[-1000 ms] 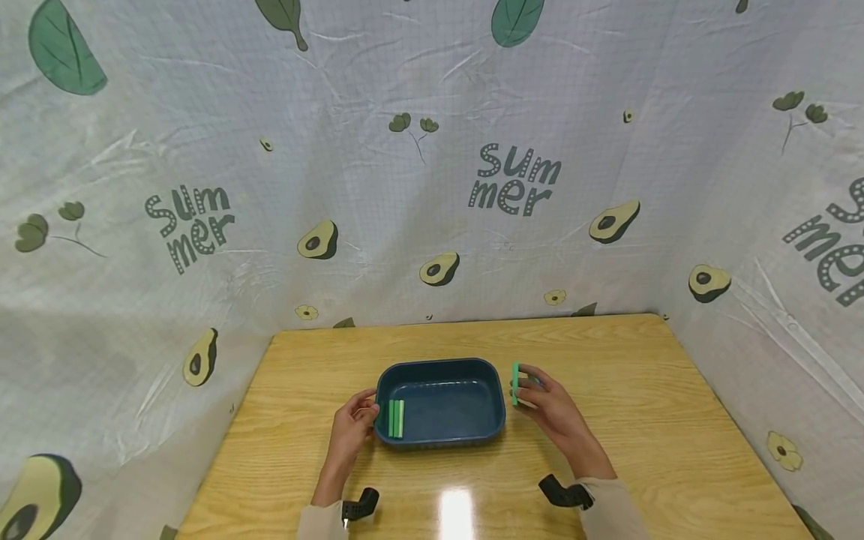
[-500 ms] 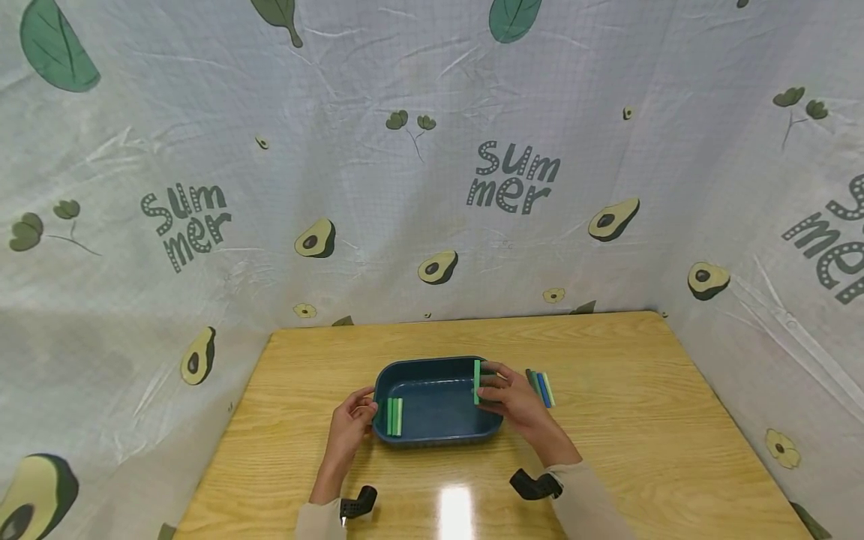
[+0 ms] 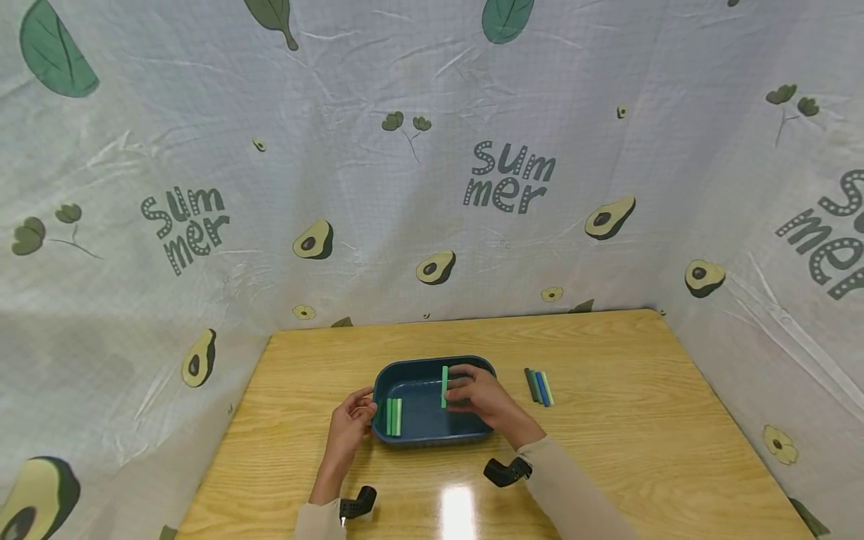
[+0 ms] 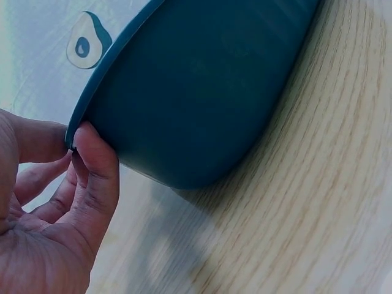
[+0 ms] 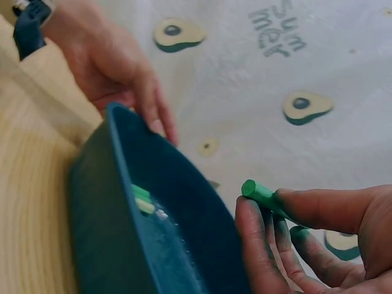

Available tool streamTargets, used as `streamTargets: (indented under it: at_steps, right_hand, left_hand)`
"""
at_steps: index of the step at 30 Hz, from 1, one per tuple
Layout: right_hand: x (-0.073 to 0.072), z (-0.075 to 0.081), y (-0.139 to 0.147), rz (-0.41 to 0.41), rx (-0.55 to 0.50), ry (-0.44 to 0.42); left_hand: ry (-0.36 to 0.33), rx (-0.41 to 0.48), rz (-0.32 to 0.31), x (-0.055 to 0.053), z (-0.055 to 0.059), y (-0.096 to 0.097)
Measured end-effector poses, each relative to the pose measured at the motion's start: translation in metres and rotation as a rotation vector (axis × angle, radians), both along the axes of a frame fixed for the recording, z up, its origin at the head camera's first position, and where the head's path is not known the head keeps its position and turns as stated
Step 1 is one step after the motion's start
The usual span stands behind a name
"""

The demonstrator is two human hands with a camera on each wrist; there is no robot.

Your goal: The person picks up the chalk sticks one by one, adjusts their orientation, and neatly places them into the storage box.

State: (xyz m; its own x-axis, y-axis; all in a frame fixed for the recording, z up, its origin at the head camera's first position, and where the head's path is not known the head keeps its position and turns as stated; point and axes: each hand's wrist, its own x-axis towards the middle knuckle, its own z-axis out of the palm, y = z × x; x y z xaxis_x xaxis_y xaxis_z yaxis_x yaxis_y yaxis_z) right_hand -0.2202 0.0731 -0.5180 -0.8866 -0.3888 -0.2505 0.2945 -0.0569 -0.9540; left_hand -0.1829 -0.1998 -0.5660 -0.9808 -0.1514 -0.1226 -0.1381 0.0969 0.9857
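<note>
A dark blue rectangular tub (image 3: 439, 435) with rounded corners stands on the table. My left hand (image 3: 352, 416) pinches its left rim between thumb and finger, seen closely in the left wrist view. Over the tub's interior, my right hand (image 3: 475, 394) holds a green chalk stick (image 3: 445, 387) between thumb and fingers. In the right wrist view that chalk (image 5: 260, 193) is round-ended, and green smudges mark the fingertips. Several green and pale yellow-green chalk sticks (image 3: 394, 417) lie side by side at the tub's left end.
To the right of the tub, several chalk sticks (image 3: 539, 387) in dark, green, blue and pale yellow lie together on the wooden table (image 3: 621, 420). A white printed sheet (image 3: 378, 187) hangs behind and along both sides.
My right hand has moved left with the green chalk, from beside the tub to over its middle. This uncovered the chalks on the table. The left hand has stayed at the rim.
</note>
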Motion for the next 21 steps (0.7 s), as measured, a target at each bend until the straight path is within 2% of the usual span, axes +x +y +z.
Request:
streamTargets:
  at_steps: [12,21]
  right_hand:
    - [-0.003,-0.016,-0.029,0.043,0.092,-0.042]
    - [-0.004,-0.033,-0.050,0.002,0.139,-0.072]
  left_hand:
    - [0.007,-0.006,0.002,-0.001,-0.003,0.000]
    - [-0.016,0.004,0.004,-0.002,-0.002,-0.001]
